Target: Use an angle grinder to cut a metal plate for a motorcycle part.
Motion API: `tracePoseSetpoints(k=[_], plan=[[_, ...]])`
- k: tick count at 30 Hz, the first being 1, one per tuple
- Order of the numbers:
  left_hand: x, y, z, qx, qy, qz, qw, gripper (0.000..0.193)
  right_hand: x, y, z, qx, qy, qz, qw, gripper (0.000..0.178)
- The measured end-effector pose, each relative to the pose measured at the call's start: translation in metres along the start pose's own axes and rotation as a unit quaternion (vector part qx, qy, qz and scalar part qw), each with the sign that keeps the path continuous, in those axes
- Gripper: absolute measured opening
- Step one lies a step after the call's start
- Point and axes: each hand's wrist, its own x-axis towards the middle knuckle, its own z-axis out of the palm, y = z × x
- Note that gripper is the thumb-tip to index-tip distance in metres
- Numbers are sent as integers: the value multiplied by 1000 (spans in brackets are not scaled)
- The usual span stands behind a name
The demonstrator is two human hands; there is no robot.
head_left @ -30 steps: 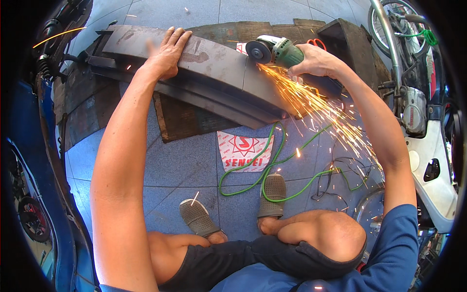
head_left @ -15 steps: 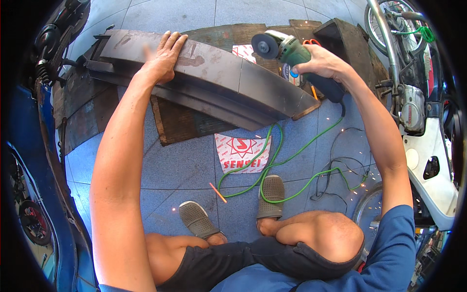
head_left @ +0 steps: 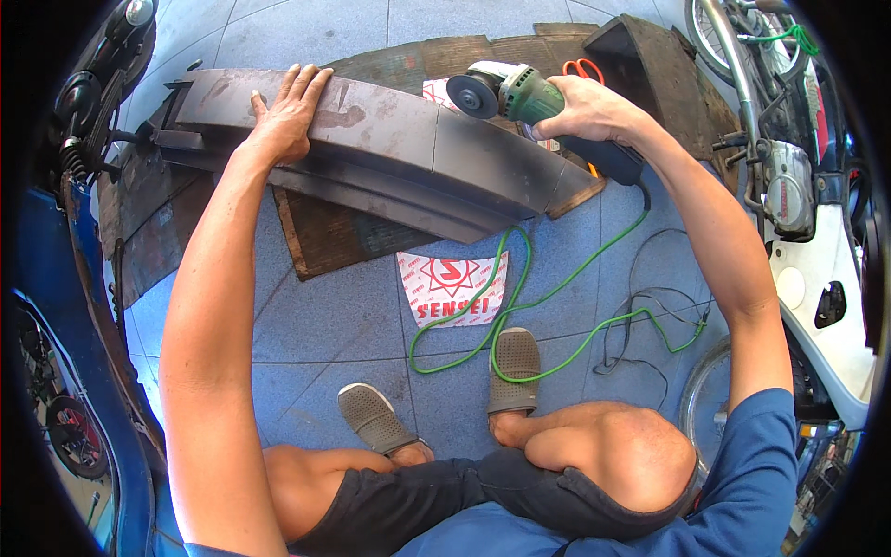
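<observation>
My right hand (head_left: 594,110) is wrapped round the body of a green and black angle grinder (head_left: 534,100). Its dark disc faces me, just above the upper edge of a long grey bent metal piece (head_left: 390,130); I cannot tell whether they touch. A fine line crosses the metal near the disc. On the left part of this piece my left hand (head_left: 286,121) lies flat, fingers stretched toward its far edge. From the grinder's rear a green cable (head_left: 594,255) loops down over the floor.
Worn wooden boards (head_left: 325,237) lie under the metal. Beyond the grinder are orange-handled scissors (head_left: 585,67) and a dark metal box-shaped piece (head_left: 640,70). A red and white printed sheet (head_left: 453,288) lies before my feet. Motorcycles flank me, one at right (head_left: 789,200).
The grinder and my right hand have shifted slightly left. Sparks flying at the right are gone, as is the orange streak near the cable. My left hand stays on the metal.
</observation>
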Motion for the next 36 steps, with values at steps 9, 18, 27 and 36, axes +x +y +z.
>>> tracePoseSetpoints(k=[9,18,27,36], plan=[[1,2,3,-12,5,-13,1000,125,13,2,11,-3,44,-43,998,65],[2,0,7,-2,17,-2,1000,126,11,-11,6,6,24,-29,999,65],[-1,3,2,-18,24,8,1000,113,14,-2,8,-22,56,-54,997,66],[-3,3,1,-1,11,2,1000,113,9,-11,4,-36,30,-38,998,70]])
